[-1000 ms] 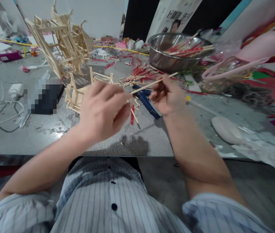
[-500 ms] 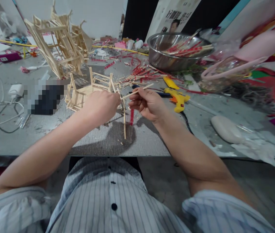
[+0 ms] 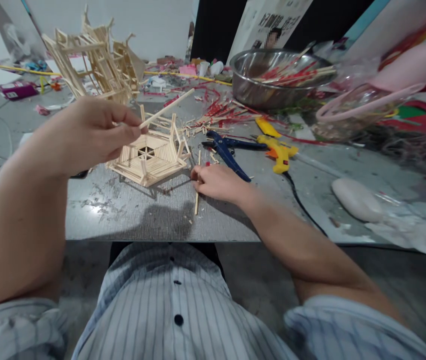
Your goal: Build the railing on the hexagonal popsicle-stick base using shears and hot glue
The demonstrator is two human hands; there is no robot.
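My left hand [image 3: 88,132] is raised above the table and pinches a thin wooden stick [image 3: 167,107] that points up and to the right. Just beyond it sits a small hexagonal model of wooden sticks [image 3: 150,157]. My right hand [image 3: 216,182] rests low on the grey table [image 3: 133,215], its fingers closed on a second wooden stick [image 3: 196,192] that lies on the table by the model's right side.
A taller stick structure [image 3: 96,60] stands at the back left. Blue pliers [image 3: 228,152] and a yellow glue gun [image 3: 276,147] lie right of the model. A steel bowl [image 3: 273,77] with red-tipped sticks, a pink-rimmed container [image 3: 363,112] and scattered red scraps fill the far right.
My left hand rose and swung left, taking the stick with it. My right hand let that stick go and dropped to the table onto the loose one. The view shifted.
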